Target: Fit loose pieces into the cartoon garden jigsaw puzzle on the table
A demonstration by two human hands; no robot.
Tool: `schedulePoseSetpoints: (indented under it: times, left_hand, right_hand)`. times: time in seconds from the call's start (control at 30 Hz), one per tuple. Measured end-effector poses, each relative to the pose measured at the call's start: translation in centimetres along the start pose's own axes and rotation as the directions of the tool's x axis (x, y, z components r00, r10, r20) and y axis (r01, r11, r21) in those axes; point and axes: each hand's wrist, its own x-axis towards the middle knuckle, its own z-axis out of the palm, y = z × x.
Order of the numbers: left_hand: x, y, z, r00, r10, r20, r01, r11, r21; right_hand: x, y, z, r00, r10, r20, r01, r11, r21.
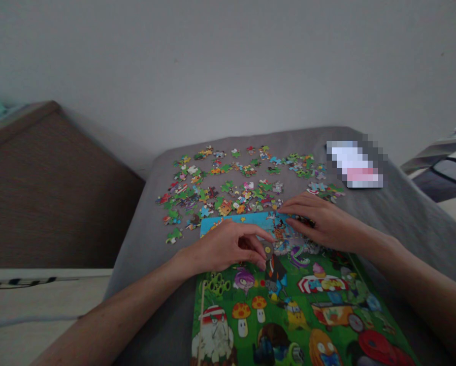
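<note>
A cartoon jigsaw puzzle board (251, 315) lies in front of me, with a green ground and a blue strip along its far edge. My left hand (228, 246) hovers over or rests on its upper middle, fingers curved, thumb and forefinger apart. I see nothing between them. At the board's far right part is my right hand (319, 216), fingers stretched out, fingertips by the blue strip. It covers some of the picture there. Loose jigsaw pieces (225, 207) are spread just beyond the board; several lie close to my right fingertips.
A grey cloth-covered surface (140, 254) carries everything and meets a plain wall (220, 66) at the back. A phone-like device (355, 165), blurred out, lies at the far right. A brown wooden cabinet (60, 193) stands left. Dark-framed items (449, 170) are at the right edge.
</note>
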Motion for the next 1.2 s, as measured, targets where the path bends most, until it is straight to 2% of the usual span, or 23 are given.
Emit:
schedulePoseSetpoints:
  times: [0.2,0.33,0.4,0.63,0.8,0.87,0.93,1.03,1.2]
  left_hand:
    - [0.2,0.3,0.0,0.988,0.132,0.078,-0.146,0.965,0.22]
    - [0.4,0.8,0.4,0.944,0.248,0.215,-0.314,0.877,0.365]
    - [0.4,1.0,0.5,0.921,0.266,0.284,-0.367,0.834,0.411]
    - [0.8,0.8,0.9,0.863,0.293,0.413,-0.48,0.729,0.487]
    - [0.8,0.5,0.8,0.848,0.324,0.42,-0.519,0.671,0.53]
    - [0.4,0.4,0.5,0.851,0.358,0.384,-0.525,0.622,0.581]
    - [0.0,0.2,0.1,0.885,0.361,0.296,-0.46,0.574,0.678]
    - [-0.4,0.0,-0.6,0.941,0.283,0.187,-0.317,0.537,0.782]
    - [-0.5,0.1,-1.2,0.953,0.251,0.171,-0.285,0.541,0.792]
  right_hand:
    - [0.1,-0.1,0.0,1.0,0.027,-0.005,-0.027,0.999,0.017]
    - [0.2,-0.1,-0.1,1.0,0.002,-0.003,-0.002,1.0,0.03]
    - [0.3,-0.2,-0.1,1.0,-0.01,0.0,0.01,0.999,0.03]
    - [0.1,-0.1,0.1,1.0,-0.025,-0.02,0.025,0.999,0.026]
    - [0.1,-0.1,0.0,0.999,-0.017,-0.029,0.018,0.999,0.031]
    - [0.1,-0.2,-0.1,1.0,-0.011,-0.026,0.011,1.0,0.025]
    - [0.1,-0.2,-0.2,1.0,-0.002,-0.021,0.003,1.0,0.021]
    - [0.2,-0.2,-0.2,1.0,0.002,-0.016,-0.002,1.0,0.014]
    - [0.2,-0.1,-0.2,1.0,0.005,-0.01,-0.004,1.0,0.006]
